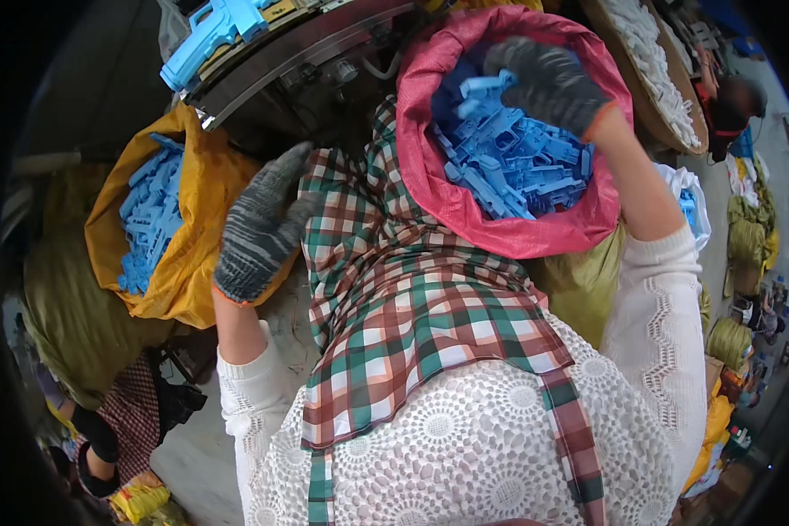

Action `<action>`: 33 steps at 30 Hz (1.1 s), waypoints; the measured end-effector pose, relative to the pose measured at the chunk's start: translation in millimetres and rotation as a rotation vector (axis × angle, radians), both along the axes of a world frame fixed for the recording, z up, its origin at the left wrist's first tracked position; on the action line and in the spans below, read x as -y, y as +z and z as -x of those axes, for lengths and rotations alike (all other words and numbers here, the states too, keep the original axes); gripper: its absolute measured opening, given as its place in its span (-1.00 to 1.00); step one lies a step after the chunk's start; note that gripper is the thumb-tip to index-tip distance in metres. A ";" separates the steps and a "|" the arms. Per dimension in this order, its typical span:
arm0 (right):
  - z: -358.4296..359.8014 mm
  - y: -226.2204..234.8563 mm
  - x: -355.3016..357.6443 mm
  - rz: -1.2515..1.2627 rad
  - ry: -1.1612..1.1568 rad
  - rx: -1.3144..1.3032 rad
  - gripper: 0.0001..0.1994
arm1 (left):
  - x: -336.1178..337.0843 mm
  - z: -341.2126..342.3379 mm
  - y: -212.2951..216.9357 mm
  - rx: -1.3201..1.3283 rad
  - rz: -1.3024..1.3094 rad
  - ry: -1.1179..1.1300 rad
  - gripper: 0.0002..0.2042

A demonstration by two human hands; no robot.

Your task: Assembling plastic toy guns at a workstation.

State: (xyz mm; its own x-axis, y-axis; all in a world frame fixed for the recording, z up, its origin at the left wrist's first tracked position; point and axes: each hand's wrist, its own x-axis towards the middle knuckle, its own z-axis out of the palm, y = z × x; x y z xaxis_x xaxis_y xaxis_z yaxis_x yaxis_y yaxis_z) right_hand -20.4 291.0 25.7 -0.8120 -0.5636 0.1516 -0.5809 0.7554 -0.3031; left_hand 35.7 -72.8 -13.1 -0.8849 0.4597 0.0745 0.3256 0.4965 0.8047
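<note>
My right hand (pixel 552 88), in a grey knitted glove, is over the open mouth of a pink woven sack (pixel 508 235). Its fingers close on a light blue plastic piece (pixel 484 92), slightly blurred, whose exact shape I cannot make out. Below it, the sack holds a heap of blue plastic toy gun parts (pixel 508 162). My left hand (pixel 263 223), gloved the same way, holds nothing; its fingers stretch out beside my checked apron (pixel 430 316). Left of it a yellow sack (pixel 210 237) contains more blue toy gun parts (pixel 153 215).
Blue pistol-shaped toy parts (pixel 210 39) lie on a machine bench (pixel 307 57) at the far left. Behind the pink sack, a long container (pixel 675 110) holds white pieces. Another person (pixel 728 101) is at the far right; a gloved arm (pixel 96 438) shows at lower left.
</note>
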 end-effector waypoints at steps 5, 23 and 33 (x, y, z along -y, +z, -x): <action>-33.1 44.7 79.3 0.090 0.414 -0.513 -0.59 | -41.0 2.5 19.4 -0.250 -0.350 -0.244 -0.29; -12.6 80.0 82.1 0.545 0.000 -0.188 -0.56 | 17.9 87.3 34.4 -1.158 0.262 0.594 -0.31; 7.8 66.8 94.2 0.580 0.015 0.075 -0.47 | 28.7 114.2 92.6 -0.485 0.807 0.425 -0.40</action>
